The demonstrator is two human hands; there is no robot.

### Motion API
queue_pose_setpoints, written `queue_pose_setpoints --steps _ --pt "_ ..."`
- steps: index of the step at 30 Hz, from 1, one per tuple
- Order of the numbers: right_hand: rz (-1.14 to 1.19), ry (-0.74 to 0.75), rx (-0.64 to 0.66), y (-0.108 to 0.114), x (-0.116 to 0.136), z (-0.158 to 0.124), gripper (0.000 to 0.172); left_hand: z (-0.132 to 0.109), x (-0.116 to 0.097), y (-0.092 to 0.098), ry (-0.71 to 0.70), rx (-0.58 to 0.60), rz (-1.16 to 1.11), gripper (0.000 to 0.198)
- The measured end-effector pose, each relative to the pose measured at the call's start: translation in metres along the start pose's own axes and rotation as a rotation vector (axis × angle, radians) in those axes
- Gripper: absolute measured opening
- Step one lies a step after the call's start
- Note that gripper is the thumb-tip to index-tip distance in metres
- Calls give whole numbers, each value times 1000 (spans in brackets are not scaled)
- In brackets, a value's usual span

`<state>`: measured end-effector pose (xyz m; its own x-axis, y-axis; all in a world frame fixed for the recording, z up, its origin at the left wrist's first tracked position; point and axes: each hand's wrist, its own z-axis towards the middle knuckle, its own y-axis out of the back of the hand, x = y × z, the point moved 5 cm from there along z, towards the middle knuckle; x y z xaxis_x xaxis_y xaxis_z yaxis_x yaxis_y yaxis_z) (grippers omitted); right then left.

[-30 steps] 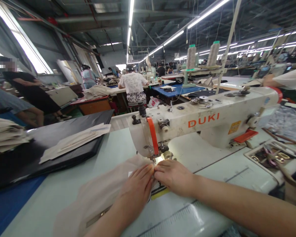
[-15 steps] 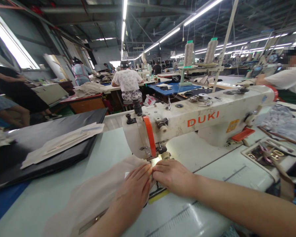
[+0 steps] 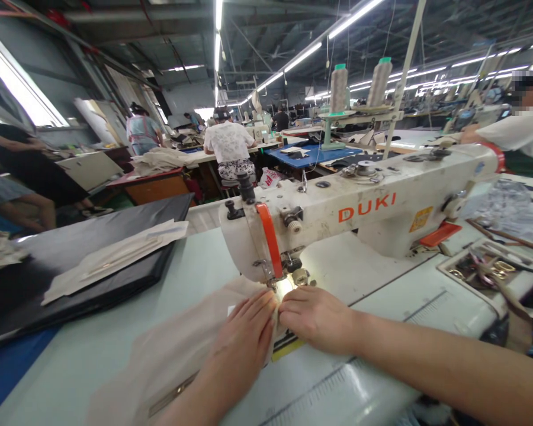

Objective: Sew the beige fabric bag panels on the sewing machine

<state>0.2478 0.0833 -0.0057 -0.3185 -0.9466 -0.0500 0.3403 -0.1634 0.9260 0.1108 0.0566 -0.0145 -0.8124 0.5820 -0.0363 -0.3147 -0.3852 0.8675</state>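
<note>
A white DUKI sewing machine (image 3: pixel 364 216) stands on the pale table (image 3: pixel 93 355). Thin beige fabric (image 3: pixel 177 349) lies in front of its needle. My left hand (image 3: pixel 244 343) rests flat on the fabric, fingers stretched toward the presser foot (image 3: pixel 279 283). My right hand (image 3: pixel 315 316) lies beside it, fingers pressed down on the fabric's edge just before the needle. The fingertips of both hands almost touch.
A black board (image 3: pixel 71 260) with beige cut pieces (image 3: pixel 115 257) lies at the left. A tray of small tools (image 3: pixel 488 269) sits at the right. Two thread cones (image 3: pixel 359 86) stand behind the machine. Other people work at tables farther back and at the right.
My hands and the fabric stay at the needle. The view has shifted slightly, so the stack of cloth at the far left has slid out of sight.
</note>
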Motion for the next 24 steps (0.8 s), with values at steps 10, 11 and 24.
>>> queue_pose_setpoints --steps 10,11,24 --pt "16 28 8 5 5 0 17 1 -2 3 -3 45 46 34" --pt "17 28 10 5 5 0 16 1 -2 3 5 50 30 34" --pt "-4 -20 27 1 -10 8 15 7 15 -5 42 106 54 35"
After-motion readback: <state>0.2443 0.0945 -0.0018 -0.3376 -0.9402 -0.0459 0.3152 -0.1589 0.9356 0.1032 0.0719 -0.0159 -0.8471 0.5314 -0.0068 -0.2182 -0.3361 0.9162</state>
